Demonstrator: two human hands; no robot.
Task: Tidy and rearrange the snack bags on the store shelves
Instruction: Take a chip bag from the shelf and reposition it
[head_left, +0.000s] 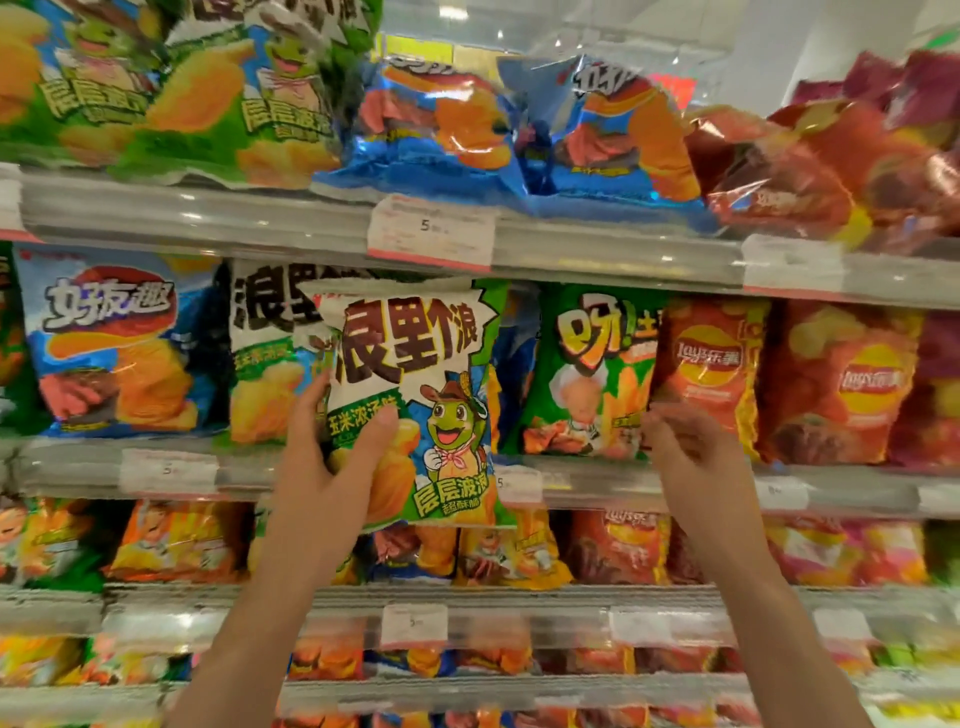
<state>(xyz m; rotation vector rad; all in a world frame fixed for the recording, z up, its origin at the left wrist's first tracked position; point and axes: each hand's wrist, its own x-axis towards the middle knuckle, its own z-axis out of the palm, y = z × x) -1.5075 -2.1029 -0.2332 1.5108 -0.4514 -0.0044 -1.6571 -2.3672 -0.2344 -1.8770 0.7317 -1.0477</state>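
Left hand (332, 457) grips the green-and-white frog bag (410, 405) by its lower left corner, thumb across the front, holding it out in front of the middle shelf (613, 483); right hand (685, 441) is blurred, fingers loosely curled at the green corn bag (587, 374), contact unclear. A narrow gap shows behind the held bag's right edge.

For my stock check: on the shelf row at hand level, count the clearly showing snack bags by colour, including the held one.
Blue glossy plastic snack bag: 1
White-and-green plastic snack bag: 2
Green plastic snack bag: 1
Orange-red plastic snack bag: 2
Total: 6
Edge slivers left out.
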